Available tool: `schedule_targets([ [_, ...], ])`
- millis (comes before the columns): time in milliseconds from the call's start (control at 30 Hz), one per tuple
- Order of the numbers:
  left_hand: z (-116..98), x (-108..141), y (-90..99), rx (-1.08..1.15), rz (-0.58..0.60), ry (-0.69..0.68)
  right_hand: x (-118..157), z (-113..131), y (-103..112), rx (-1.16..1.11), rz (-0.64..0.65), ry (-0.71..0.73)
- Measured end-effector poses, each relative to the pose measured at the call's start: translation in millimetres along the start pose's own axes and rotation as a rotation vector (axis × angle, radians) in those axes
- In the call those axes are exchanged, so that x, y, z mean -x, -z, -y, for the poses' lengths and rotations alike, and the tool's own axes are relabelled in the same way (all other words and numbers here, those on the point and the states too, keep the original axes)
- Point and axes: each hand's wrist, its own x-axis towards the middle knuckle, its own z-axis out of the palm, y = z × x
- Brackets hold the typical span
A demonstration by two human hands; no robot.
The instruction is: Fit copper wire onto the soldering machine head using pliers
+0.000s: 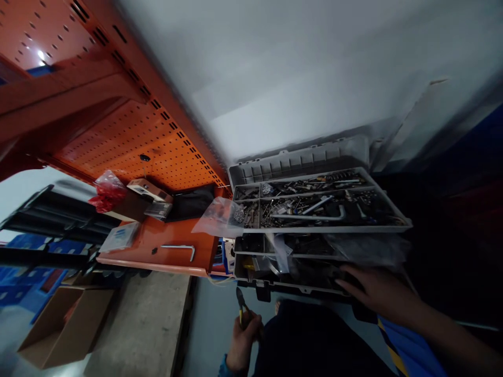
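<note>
My left hand (245,335) is closed around a pair of pliers (240,305) with yellow on the handles, jaws pointing up, in front of the toolbox. My right hand (367,285) reaches into the lower part of the open grey toolbox (314,229), at its front right. Its thumb and forefinger are apart over dark contents; the other fingers are hidden. Clear plastic bags (365,248) lie just behind it. The raised tray holds many loose screws and bits, with a large hex key (314,216) lying across them.
Left of the toolbox is an orange shelf (157,259) bearing another hex key (183,247), small boxes (147,189) and a red plastic bag (104,196). An orange pegboard (137,146) rises behind. A cardboard box (65,327) stands at lower left. A pale wall backs the toolbox.
</note>
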Motion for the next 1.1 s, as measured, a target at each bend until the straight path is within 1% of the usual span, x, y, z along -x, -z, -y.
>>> schedule_targets([
  [133,-8.7,5.2,-1.4,-0.019,0.021,0.008,8.7,18.5,3.8,-0.140,-0.088,0.180],
  [200,-11.9,7.2,-2.5,-0.022,0.025,0.007,12.1,25.2,2.1,-0.173,-0.154,0.236],
  [300,-14.1,9.3,-3.2,-0.017,0.040,0.006,12.7,29.0,-0.5,-0.160,-0.233,0.285],
  [367,-14.3,11.0,-2.8,-0.007,0.050,0.000,11.3,26.9,0.9,-0.124,-0.242,0.268],
  [433,-14.0,13.3,-2.0,0.005,0.054,-0.005,10.8,21.9,4.7,-0.079,-0.207,0.214],
  [467,-13.7,14.6,-1.5,0.015,0.052,-0.003,11.3,19.0,6.9,-0.057,-0.170,0.182],
  [600,-10.7,19.1,1.5,0.063,0.032,0.023,18.0,10.8,11.0,0.000,0.029,0.101],
  [700,-6.1,21.1,4.8,0.072,0.038,0.035,22.7,11.3,8.4,0.014,0.061,0.065],
  [800,-2.8,23.0,7.7,0.051,0.058,0.028,23.4,13.2,5.3,0.027,0.068,0.067],
  [900,-3.1,26.1,9.3,0.028,0.055,0.036,21.6,14.5,3.9,0.059,0.099,0.060],
  [1033,-5.8,29.9,9.9,0.028,0.036,0.066,15.9,17.0,5.0,0.126,0.204,-0.002],
  [1100,-5.8,30.9,10.1,0.024,0.030,0.070,11.8,17.9,6.5,0.114,0.246,-0.005],
])
